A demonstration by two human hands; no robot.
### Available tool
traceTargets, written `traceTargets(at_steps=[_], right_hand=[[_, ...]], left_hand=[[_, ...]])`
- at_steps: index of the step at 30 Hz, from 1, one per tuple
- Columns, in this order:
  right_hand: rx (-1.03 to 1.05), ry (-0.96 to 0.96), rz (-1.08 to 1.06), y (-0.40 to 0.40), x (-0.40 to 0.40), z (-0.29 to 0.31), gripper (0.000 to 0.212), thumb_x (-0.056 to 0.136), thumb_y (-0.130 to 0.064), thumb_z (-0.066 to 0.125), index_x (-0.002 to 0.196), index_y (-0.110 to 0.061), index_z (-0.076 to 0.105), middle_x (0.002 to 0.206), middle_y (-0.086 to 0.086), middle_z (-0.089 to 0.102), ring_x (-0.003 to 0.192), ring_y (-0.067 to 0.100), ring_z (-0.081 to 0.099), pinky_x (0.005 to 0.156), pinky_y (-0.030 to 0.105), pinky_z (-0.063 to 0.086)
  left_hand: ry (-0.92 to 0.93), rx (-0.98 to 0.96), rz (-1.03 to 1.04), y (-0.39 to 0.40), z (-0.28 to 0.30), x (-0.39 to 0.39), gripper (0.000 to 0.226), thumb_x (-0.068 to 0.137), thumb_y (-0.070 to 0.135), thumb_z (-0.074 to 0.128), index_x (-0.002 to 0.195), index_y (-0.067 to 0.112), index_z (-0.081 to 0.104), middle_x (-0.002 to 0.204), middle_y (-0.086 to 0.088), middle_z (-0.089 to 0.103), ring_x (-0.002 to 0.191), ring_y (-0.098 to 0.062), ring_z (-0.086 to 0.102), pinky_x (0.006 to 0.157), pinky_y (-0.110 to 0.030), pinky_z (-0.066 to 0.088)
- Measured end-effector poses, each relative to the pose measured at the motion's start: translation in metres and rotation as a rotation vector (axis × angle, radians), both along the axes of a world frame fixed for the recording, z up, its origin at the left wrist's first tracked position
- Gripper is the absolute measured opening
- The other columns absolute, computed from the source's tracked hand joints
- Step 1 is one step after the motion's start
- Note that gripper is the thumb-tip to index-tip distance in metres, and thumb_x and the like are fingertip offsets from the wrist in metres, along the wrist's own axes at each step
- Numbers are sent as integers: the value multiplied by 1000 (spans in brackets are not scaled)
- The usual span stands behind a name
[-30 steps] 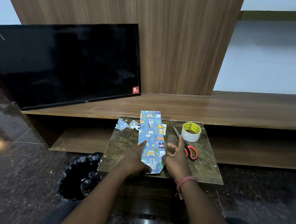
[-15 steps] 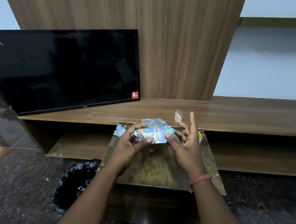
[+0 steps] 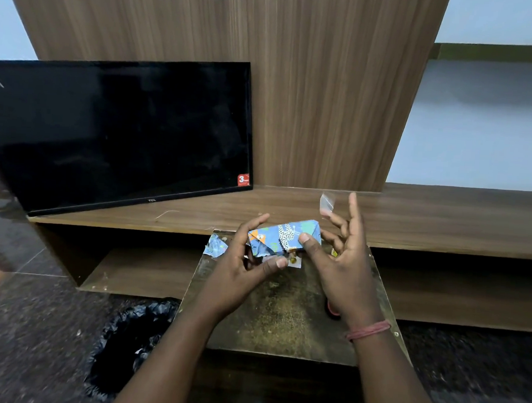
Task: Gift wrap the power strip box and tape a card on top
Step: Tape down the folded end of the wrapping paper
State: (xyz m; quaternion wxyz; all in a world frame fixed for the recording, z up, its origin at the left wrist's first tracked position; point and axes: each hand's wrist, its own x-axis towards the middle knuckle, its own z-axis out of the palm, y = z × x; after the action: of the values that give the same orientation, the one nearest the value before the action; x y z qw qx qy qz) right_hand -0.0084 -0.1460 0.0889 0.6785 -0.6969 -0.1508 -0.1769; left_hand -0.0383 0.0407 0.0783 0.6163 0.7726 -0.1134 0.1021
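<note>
Blue paper already covers the power strip box (image 3: 282, 237), which I hold up above the counter (image 3: 285, 321). I think I am closing the end flap now. My left hand (image 3: 242, 262) curls round the box's left end. My right hand (image 3: 339, 255) presses its thumb on the flap, other fingers spread, a tape piece (image 3: 326, 202) stuck on one fingertip. Next I must stick that tape over the fold.
</note>
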Motion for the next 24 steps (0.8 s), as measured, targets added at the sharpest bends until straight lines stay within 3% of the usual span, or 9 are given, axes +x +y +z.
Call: traceTargets(at_steps=[2,5,8,12,17,20,24], right_hand=[[-35,-12,19,-1,-3,2,103,85,-7,77,160,-34,10,142,-2,52,108,-1,62,80,11,50],[-108,-31,60,-3,-5,1,110,82,-12,82,159,-39,8,146,-7,48,113,0,60,79,15,54],[-204,-53,61,-3,-10,5,115,77,-25,85,157,-47,6,151,-16,42,127,9,55,86,29,58],[-425,-261,-82,5,-21,13,113,81,-15,83,161,-32,5,158,-20,33,143,3,37,112,40,42],[-494,-403,-80,19,-23,18,111,88,-2,72,158,-40,-6,160,-17,28,132,0,51,114,46,36],[-432,-402,8,18,-23,17,109,89,-2,72,159,-37,-3,160,-12,29,125,9,59,105,48,48],[-379,-359,74,13,-25,20,108,88,-3,73,160,-26,-4,160,-9,32,121,14,62,100,37,53]], left_hand=[[-26,62,29,3,0,1,67,85,45,75,144,49,43,133,27,56,125,6,51,100,-18,46],[-42,161,127,5,-3,4,56,89,37,74,136,49,45,133,16,53,125,12,36,99,-15,38],[-62,171,162,5,-8,8,41,93,33,71,125,43,47,130,8,55,124,1,44,99,-28,44],[-97,142,120,2,-6,8,36,97,29,68,124,35,45,121,9,64,110,-11,64,97,-42,53],[-92,148,138,0,-6,8,42,92,56,62,126,39,44,123,4,64,117,-19,62,99,-51,51],[-80,145,124,2,-2,8,36,94,54,58,123,40,42,121,6,64,113,-16,64,96,-51,52],[-83,161,104,4,0,9,37,94,51,58,124,36,43,125,8,60,117,-15,61,99,-51,51]])
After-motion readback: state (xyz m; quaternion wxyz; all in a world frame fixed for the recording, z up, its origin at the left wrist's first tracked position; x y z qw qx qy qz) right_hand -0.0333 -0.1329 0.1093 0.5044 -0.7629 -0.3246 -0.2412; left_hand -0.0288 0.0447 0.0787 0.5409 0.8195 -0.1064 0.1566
